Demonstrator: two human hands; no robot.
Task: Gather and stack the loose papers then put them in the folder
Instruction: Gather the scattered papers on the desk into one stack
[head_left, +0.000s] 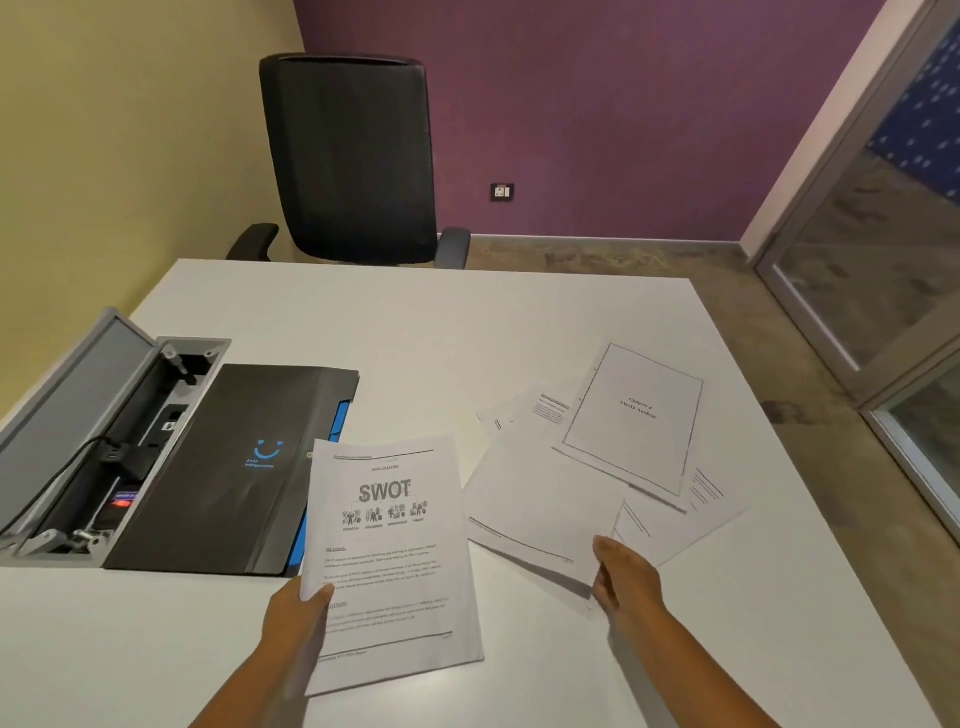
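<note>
On a white bench (363, 332), the left hand (296, 613) pinches the SWOT page (389, 561) while the right hand (623, 577) seemingly grips a sheet (540, 514) of the scattered right-side papers (634, 421), which could crumple or slide before reaching the closed folder (234, 467) at left.

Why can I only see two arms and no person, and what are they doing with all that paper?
The camera sits on the person's head and looks down, so you see only their arms. The left hand holds a printed page with the word SWOT by its edge. The right hand is picking up a blank-looking sheet from the loose papers spread on the white table. A closed black folder lies on the left, beside an open box of plugs set into the table. A black chair stands behind.
</note>
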